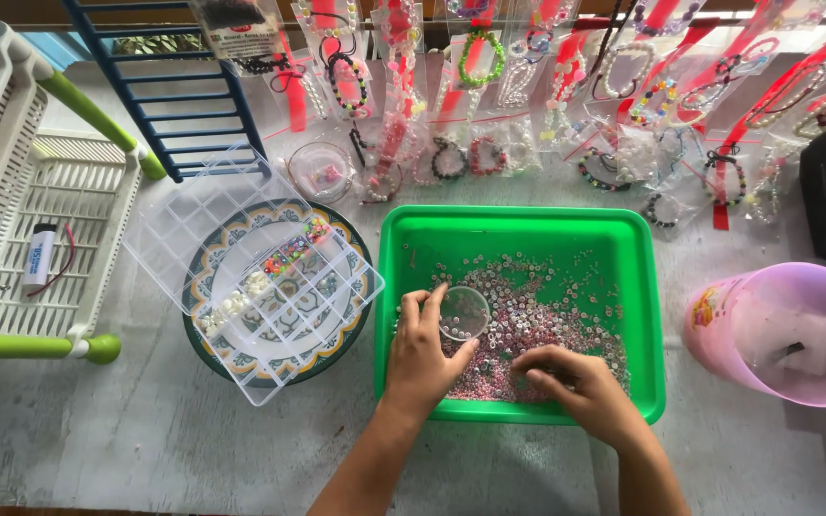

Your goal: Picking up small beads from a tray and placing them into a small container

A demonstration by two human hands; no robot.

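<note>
I see a clear compartment box (260, 272) lying on a patterned plate (336, 336) left of the green tray (642, 287), a pink tub (786, 330) near the table's right edge, and bagged bracelets (528, 96) along the far edge. My left hand (423, 354) pinches a small clear round dish (464, 312) over the tray's beads (547, 306). My right hand (576, 382) rests fingers-down in the beads, its grip hidden.

We see a bright green tray (641, 287) of white and pink beads (537, 315). At nine o'clock of it sits a teal-and-cream patterned plate (341, 334) under a clear organiser box (193, 229); at three o'clock, a pink bucket (719, 334).
</note>
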